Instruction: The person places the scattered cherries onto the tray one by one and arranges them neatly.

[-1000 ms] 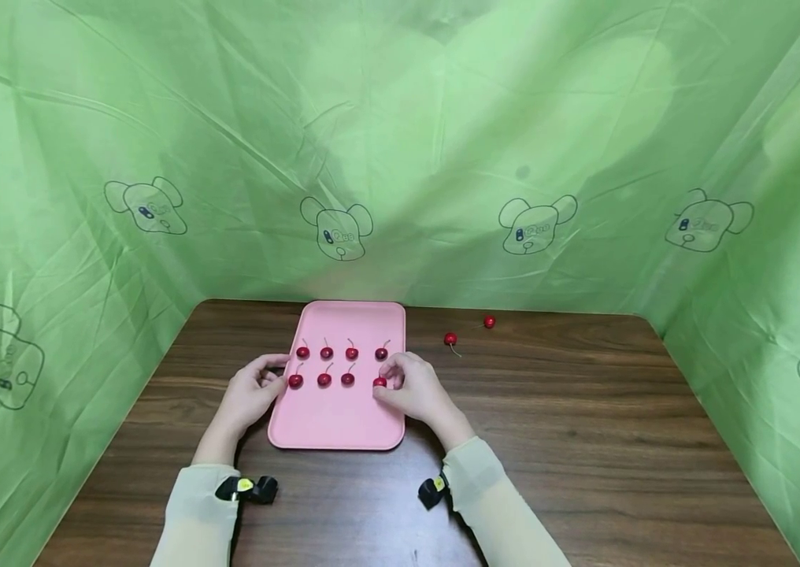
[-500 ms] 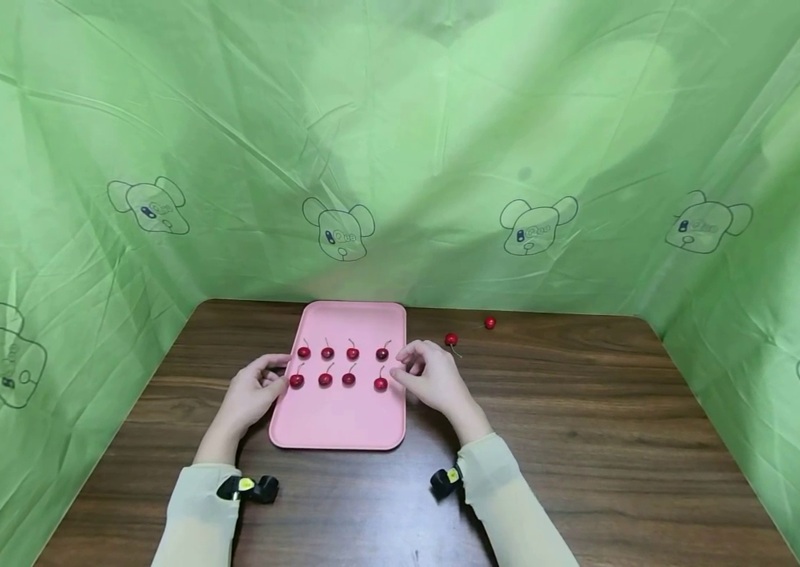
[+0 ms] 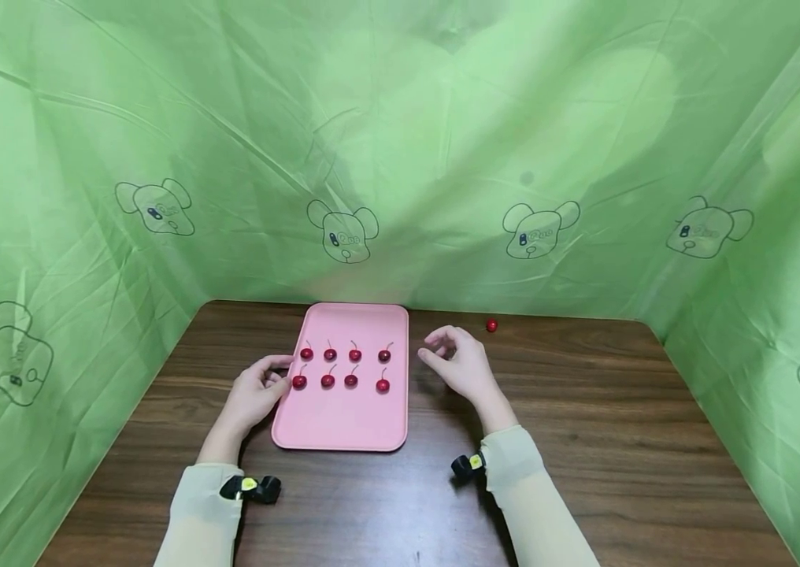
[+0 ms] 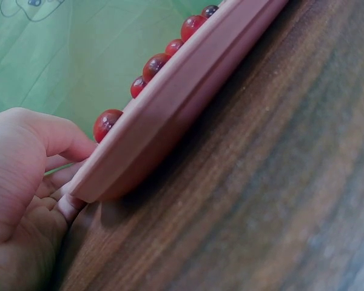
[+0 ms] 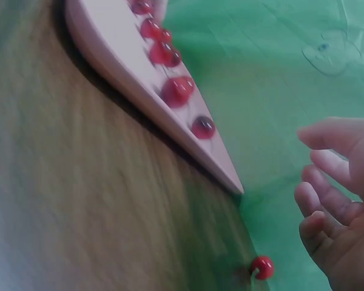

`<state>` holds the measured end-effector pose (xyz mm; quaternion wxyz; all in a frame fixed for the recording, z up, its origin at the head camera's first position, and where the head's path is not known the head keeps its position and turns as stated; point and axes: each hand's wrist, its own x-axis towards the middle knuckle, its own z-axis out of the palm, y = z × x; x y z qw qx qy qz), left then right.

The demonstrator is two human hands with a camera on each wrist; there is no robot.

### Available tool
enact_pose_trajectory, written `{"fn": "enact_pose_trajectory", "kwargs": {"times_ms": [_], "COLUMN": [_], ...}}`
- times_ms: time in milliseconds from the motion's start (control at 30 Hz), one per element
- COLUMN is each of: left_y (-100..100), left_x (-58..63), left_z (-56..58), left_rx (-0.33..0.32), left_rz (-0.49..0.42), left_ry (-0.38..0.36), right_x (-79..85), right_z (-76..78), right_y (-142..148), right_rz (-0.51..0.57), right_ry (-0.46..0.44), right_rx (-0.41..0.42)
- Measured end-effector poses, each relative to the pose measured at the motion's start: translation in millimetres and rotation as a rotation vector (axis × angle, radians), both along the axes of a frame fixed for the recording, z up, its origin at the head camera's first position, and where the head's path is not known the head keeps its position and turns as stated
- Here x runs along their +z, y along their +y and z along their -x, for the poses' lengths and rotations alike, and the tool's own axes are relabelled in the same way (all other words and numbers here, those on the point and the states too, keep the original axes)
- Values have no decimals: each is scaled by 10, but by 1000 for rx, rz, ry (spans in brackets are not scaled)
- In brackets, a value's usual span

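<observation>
A pink tray point(image 3: 339, 421) lies on the table with several red cherries in two rows, stems pointing away; one is the front right cherry point(image 3: 382, 386). My left hand point(image 3: 250, 398) grips the tray's left edge; the left wrist view shows its thumb on the rim and fingers at the outer side. My right hand point(image 3: 467, 368) is above the table to the right of the tray, fingers loosely bent and apart, holding nothing. In the right wrist view a cherry with a stem point(image 5: 262, 267) lies on the table below that hand.
Another loose cherry point(image 3: 492, 325) lies near the back edge of the wooden table point(image 3: 584, 441), beyond the right hand. Green cloth point(image 3: 400, 157) with printed bear heads hangs behind and on both sides. Each sleeve carries a small black wrist camera point(image 3: 467, 466).
My right hand has let go of the front right cherry on the tray and moved right, off the tray. It now covers the nearer loose cherry in the head view. The left hand stays put.
</observation>
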<state>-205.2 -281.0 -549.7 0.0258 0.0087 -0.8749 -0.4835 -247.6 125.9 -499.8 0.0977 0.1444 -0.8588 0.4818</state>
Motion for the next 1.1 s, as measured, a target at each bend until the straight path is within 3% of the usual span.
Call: {"fn": "enact_pose_trajectory", "kwargs": {"times_ms": [233,467,933,1100], "left_y": [-3,-3,-2,1], "left_x": [-12,-16,-13,-20], "left_z": [3,2,6,11], "left_rx": [-2,-2,-7,-10], "left_rz": [-12,-11,1,10], "left_ry": [-2,4,6,15], "right_x": [-5,-44,-332,-357], "right_z": [168,259,397,412], "right_y": [278,463,599,597], "right_rz": [25,5,-95,-111], "right_ry": [-20,-40,-133,-168], "right_rx": [-63,-74,19,37]}}
